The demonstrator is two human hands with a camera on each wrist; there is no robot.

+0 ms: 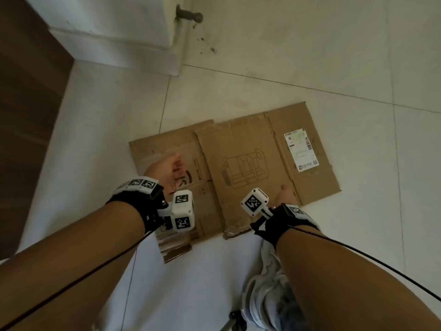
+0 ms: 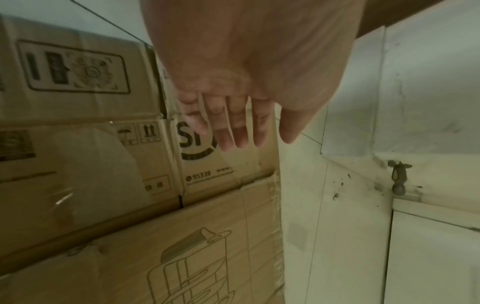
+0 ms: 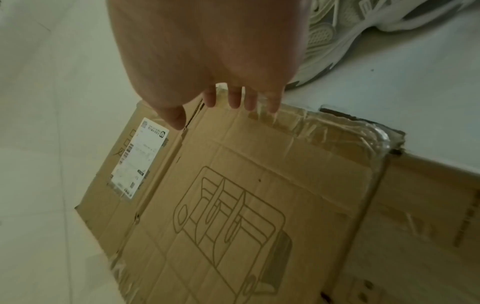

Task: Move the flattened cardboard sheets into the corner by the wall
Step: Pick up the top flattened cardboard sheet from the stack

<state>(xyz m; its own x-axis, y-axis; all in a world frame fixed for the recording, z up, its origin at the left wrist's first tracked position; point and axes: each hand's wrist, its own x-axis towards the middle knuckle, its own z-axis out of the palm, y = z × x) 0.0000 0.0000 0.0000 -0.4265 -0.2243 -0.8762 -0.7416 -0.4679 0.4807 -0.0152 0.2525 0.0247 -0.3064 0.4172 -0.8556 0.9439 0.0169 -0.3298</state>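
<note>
Two flattened cardboard sheets lie overlapped on the tiled floor. The upper sheet carries a line drawing and a white shipping label. The lower sheet sticks out to the left, with a round black logo. My left hand hovers over the lower sheet, fingers straight, holding nothing. My right hand hangs over the upper sheet's near edge, fingers relaxed and pointing down at it, nothing gripped.
The corner by the wall lies beyond the sheets, with a metal door stop and bits of dirt there. A dark wooden door stands at the left. My light sneaker is just behind the sheets.
</note>
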